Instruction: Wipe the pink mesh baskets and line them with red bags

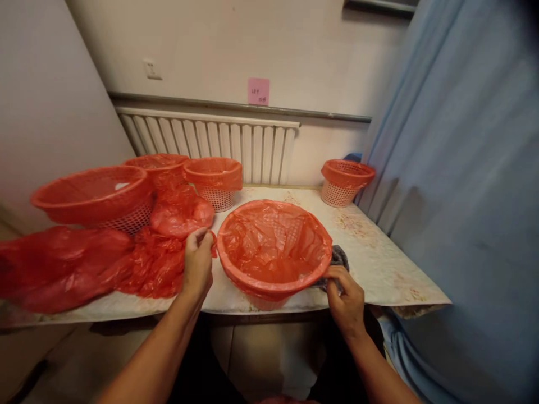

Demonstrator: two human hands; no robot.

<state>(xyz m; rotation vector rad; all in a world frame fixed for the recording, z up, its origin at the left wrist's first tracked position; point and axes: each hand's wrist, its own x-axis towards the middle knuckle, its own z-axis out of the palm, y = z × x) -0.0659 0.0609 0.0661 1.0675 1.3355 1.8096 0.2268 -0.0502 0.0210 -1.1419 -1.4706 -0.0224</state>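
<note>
In front of me on the table stands a round plastic basket (269, 303), lined with a red plastic bag (275, 241) folded over its rim. At the basket's left side, my left hand (199, 261) is closed in a pinch on a bit of red plastic beside the rim. On the other side, my right hand (346, 297) pinches the bag's edge at the lower right of the rim. A dark grey cloth (339, 257) lies behind the right hand, partly hidden by the basket. Loose red plastic bags (164, 266) are heaped next to my left hand.
Bag-lined baskets (130, 219) stand at the left, with another (221, 197) at the back and one (339, 193) at the back right. A patterned cloth covers the table (379, 247). Beyond it are a radiator (236, 146) and, to the right, a blue curtain (455, 185).
</note>
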